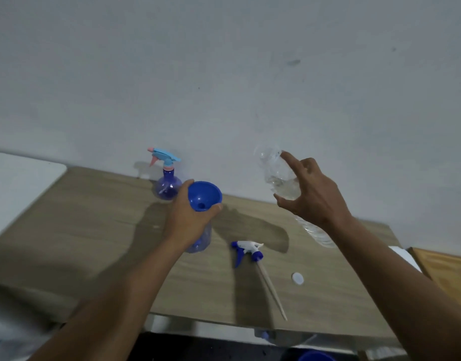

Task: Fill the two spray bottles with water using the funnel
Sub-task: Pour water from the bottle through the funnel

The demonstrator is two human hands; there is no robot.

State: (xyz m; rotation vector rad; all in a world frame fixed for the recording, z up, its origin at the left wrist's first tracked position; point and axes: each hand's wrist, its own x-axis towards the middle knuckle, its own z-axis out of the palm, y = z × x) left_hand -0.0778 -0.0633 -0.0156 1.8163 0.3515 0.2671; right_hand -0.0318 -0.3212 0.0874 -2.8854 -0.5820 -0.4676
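The table (94, 230) has a matt, pale wood-grain top, smooth-looking. The funnel (204, 195) is opaque blue plastic with a slight sheen. Under it, the open bottle (200, 243) is translucent blue-violet plastic, as is the far bottle (168, 187), whose head is light blue and pink plastic. The loose sprayer (247, 250) is white and blue plastic with a pale, matt tube. The water bottle (281, 178) is thin, clear, ribbed plastic, glossy. The cap (298, 278) is white, matt plastic. The wall (224, 74) is matt, painted, faintly marked.
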